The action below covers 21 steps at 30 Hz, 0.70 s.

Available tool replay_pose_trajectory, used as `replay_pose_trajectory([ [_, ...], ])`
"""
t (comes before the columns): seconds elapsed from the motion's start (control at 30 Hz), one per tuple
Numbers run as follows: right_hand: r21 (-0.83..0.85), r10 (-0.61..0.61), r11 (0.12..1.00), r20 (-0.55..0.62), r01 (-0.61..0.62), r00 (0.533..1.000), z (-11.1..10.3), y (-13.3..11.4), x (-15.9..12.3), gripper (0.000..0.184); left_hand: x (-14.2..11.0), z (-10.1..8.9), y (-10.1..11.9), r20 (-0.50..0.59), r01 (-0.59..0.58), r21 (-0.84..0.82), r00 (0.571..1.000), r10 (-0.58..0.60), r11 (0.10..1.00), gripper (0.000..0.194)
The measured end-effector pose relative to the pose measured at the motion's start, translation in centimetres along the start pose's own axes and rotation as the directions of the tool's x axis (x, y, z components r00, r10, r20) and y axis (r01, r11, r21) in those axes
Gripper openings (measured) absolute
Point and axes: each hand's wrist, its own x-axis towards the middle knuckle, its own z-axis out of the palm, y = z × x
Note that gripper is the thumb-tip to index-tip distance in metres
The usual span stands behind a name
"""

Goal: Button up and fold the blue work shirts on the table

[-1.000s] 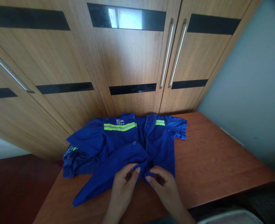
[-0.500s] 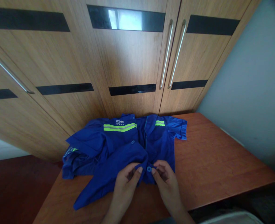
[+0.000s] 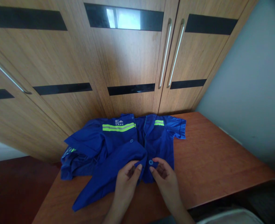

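A blue short-sleeved work shirt (image 3: pixel 118 158) lies front up on the table, with yellow-green reflective strips across the chest and its front parted. My left hand (image 3: pixel 128 174) pinches the front edge of one panel between thumb and fingers, lifting it into a fold. Close by on the right, my right hand (image 3: pixel 164 175) has thumb and index finger around the fabric at a blue button (image 3: pixel 150 162), which faces up. Its other fingers curl underneath, partly hidden. The two held edges are side by side, with a small gap between them.
The reddish-brown wooden table (image 3: pixel 212 161) extends to the right. Behind it stands a wooden wardrobe (image 3: pixel 130 59) with long metal handles (image 3: pixel 166 53). More crumpled blue cloth (image 3: pixel 75 165) lies at the left. A pale wall (image 3: pixel 251 81) borders the right side.
My right thumb and index finger have spread a little and moved up around the button. The button shows slightly higher and more fully. My left hand keeps its pinch.
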Motion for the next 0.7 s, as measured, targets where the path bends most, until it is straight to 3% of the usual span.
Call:
replay_pose_trajectory([
  [0.2,-0.008,0.025,1.000,-0.004,-0.025,1.000,-0.16,0.12,0.36,0.028,0.01,0.15,-0.18,0.028,-0.005,-0.048,1.000,0.006,0.999,0.024],
  [0.43,0.038,0.089,0.995,0.093,-0.093,0.992,-0.21,0.51,0.58,0.025,-0.01,-0.31,-0.56,0.195,0.121,-0.249,0.978,-0.073,0.961,0.021],
  [0.53,0.051,0.066,0.996,0.127,-0.073,0.990,-0.12,0.10,0.30,0.027,0.09,-0.34,-0.81,0.181,0.152,-0.292,0.978,-0.101,0.944,0.022],
  [0.7,0.036,0.033,0.999,0.084,-0.037,0.996,-0.01,-0.01,0.33,0.029,0.53,0.04,-1.02,0.103,0.141,-0.318,0.988,-0.114,0.937,0.029],
])
